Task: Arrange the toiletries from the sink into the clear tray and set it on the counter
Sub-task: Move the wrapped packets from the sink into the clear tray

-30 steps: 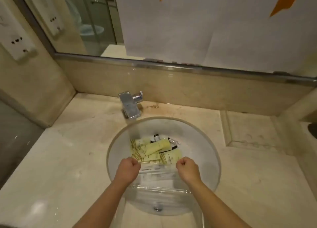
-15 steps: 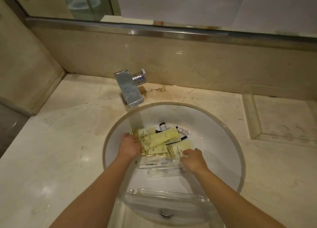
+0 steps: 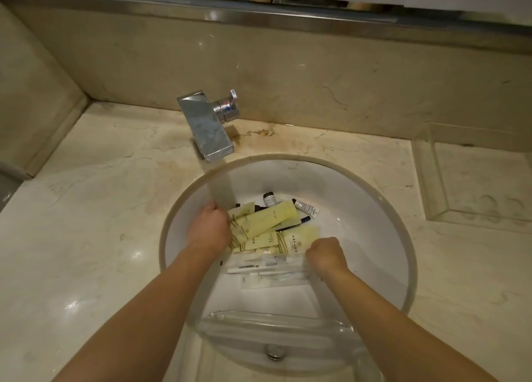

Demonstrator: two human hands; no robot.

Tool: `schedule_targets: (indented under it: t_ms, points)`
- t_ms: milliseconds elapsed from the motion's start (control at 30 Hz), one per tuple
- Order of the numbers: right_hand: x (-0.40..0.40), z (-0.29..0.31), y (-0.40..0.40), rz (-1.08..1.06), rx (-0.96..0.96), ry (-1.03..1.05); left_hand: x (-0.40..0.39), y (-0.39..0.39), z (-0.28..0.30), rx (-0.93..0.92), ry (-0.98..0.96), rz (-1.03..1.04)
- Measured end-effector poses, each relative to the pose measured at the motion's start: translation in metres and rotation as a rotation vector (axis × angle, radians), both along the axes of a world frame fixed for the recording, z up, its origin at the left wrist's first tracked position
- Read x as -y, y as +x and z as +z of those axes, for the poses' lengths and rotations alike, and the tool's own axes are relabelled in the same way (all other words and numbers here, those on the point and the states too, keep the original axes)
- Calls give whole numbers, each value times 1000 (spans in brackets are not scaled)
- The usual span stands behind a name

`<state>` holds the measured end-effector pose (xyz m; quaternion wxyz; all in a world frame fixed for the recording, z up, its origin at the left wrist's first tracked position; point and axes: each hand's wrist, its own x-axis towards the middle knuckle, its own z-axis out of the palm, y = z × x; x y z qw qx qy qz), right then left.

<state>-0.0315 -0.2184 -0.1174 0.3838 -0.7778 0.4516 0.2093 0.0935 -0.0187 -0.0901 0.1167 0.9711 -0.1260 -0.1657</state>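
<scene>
A pile of toiletries lies in the white sink [image 3: 371, 217]: yellow sachets [image 3: 267, 220], long white packets [image 3: 267, 268], and small tubes [image 3: 306, 208] at the back. My left hand [image 3: 208, 229] is curled over the left edge of the yellow sachets. My right hand [image 3: 325, 255] is closed at the right end of the white packets. Its fingers are hidden. A clear tray [image 3: 276, 322] sits in the sink under my forearms, with its near wall above the drain [image 3: 275, 352]. Whether the toiletries rest inside this tray is unclear.
A chrome faucet [image 3: 207, 125] overhangs the sink's far left rim. A second clear tray [image 3: 437, 180] stands on the marble counter [image 3: 95, 223] at the right. A marble backsplash and a mirror edge rise behind.
Both hands have moved forward from beside the clear tray's walls to the pile of toiletries. The right hand's fingers, spread half a second ago, are now closed. The view has dipped closer.
</scene>
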Motion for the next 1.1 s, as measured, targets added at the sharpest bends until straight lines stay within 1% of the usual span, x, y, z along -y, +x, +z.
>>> schedule_targets:
  t_ms: [100,200,267,333,433,533,600,633,667,700,800,900,1000,1100]
  points:
    - [-5,5,0,83,-5,-43,-3,-5,9,115,-41,10]
    - [-8,8,9,156,24,-26,-6,-6,19,233,-116,32]
    - [-11,8,13,200,-21,-47,-9,-5,23,236,-185,70]
    - [-14,8,15,264,-81,-123,-11,-6,24,150,-243,96]
    - [-21,10,16,275,-54,-210,-11,-11,29,-51,-336,130]
    - [-22,21,13,205,60,-336,-10,-18,35,-188,-396,142]
    - [-19,32,11,158,174,-456,-9,-22,39,-299,-445,190]
    - [-17,38,10,115,241,-475,-9,-24,42,-366,-480,220]
    - [-15,45,9,50,315,-442,-9,-28,46,-431,-516,246]
    - [-13,51,9,-35,384,-361,-10,-31,51,-478,-546,259]
    - [-10,77,3,-260,543,-49,-11,-40,66,-521,-606,256]
    - [-13,101,-10,-419,618,173,-16,-48,81,-560,-640,218]
    - [-23,124,-23,-652,669,530,-23,-55,93,-621,-706,191]
    - [-37,143,-40,-759,676,807,-26,-62,107,-579,-742,130]
